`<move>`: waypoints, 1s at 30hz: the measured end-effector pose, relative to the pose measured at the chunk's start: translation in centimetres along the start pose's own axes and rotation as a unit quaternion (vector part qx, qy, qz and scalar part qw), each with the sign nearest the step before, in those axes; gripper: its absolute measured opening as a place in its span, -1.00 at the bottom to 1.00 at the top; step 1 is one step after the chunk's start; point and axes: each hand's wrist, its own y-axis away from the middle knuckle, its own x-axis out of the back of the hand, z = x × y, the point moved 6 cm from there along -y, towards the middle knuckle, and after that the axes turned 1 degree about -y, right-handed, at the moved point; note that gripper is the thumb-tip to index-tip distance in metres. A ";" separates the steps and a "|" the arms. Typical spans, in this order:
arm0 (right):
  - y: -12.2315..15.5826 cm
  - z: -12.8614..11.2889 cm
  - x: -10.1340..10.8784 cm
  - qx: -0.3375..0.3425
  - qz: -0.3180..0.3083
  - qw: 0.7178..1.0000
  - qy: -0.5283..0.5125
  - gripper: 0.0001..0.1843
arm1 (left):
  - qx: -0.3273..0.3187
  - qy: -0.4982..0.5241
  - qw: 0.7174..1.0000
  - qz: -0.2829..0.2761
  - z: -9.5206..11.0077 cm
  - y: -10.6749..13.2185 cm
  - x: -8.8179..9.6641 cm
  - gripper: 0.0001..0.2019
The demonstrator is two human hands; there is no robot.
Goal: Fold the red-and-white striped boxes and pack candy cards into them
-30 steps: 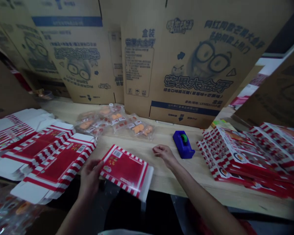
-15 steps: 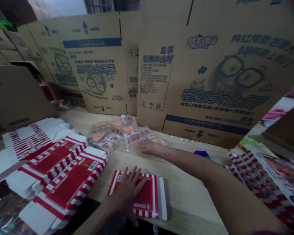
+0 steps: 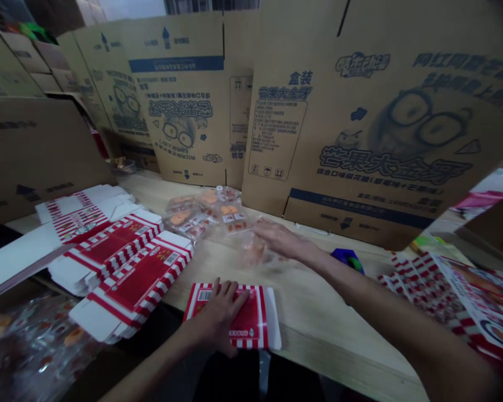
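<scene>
On the table (image 3: 327,335), left hand (image 3: 218,318) spread on a striped carton (image 3: 251,329), right hand (image 3: 283,241) open over a clear packet (image 3: 255,251).

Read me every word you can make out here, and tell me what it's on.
"盒装": flattened cardboard carton, upper left.
"芒果大金牙": same carton, large print.
"综合口味棉花糖(草莓味+芒果味)": same carton, below that.
"芒果大金牙": upside down on the carton to its left.
Ingredient panel: too small to read.
Red-and-white striped box under the left hand: barcode and small print too small to read.
</scene>
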 end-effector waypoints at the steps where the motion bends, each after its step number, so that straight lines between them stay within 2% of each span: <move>1: 1.0 -0.7 1.1 0.008 0.003 0.999 0.031 -0.89 | 0.011 -0.002 1.000 0.012 0.0 0.3 0.2 0.25; 3: 3.5 -1.1 3.5 -0.011 0.053 0.996 0.067 -0.83 | 0.034 -0.007 0.999 0.038 -0.2 0.8 0.6 0.22; 5: 6.6 -0.2 5.0 -0.064 0.107 0.990 0.069 -0.77 | 0.054 -0.011 0.996 0.063 -0.4 1.1 0.9 0.18; 8: 11.5 2.9 5.0 -0.154 0.114 0.981 0.028 -0.85 | 0.068 -0.015 0.992 0.101 -0.2 1.2 1.3 0.11; 9: 13.0 3.9 4.8 -0.175 0.116 0.977 0.024 -0.81 | 0.067 -0.016 0.991 0.113 0.0 1.1 1.4 0.10; 11: 15.3 5.2 4.4 -0.195 0.129 0.971 0.054 -0.78 | 0.060 -0.020 0.990 0.129 0.7 0.7 1.5 0.11; 13: 16.7 5.5 4.1 -0.199 0.134 0.965 0.106 -0.79 | 0.052 -0.026 0.989 0.137 1.5 0.2 1.4 0.12; 16: 17.5 4.5 2.7 -0.188 0.085 0.971 0.118 -0.74 | 0.042 -0.043 0.985 0.160 3.0 -0.6 1.3 0.08; 18: 17.5 3.4 0.8 -0.171 0.002 0.981 0.093 -0.70 | 0.027 -0.054 0.983 0.174 3.9 -1.1 1.3 0.05; 21: 17.7 2.2 -2.2 -0.161 -0.101 0.978 0.090 -0.71 | 0.000 -0.052 0.985 0.166 4.9 -1.8 1.0 0.06; 24: 18.3 2.7 -3.9 -0.183 -0.106 0.973 0.097 -0.71 | -0.010 -0.044 0.991 0.123 5.1 -2.3 0.4 0.13; 26: 19.4 3.9 -3.7 -0.212 -0.062 0.971 0.092 -0.66 | -0.007 -0.040 0.995 0.091 4.8 -2.5 0.1 0.16; 28: 21.6 5.5 -2.0 -0.251 0.058 0.961 0.096 -0.61 | -0.002 -0.036 0.997 0.070 4.4 -2.6 -0.2 0.17; 30: 25.1 6.8 0.5 -0.295 0.206 0.927 0.111 -0.55 | -0.002 -0.031 0.997 0.064 4.1 -2.6 -0.4 0.19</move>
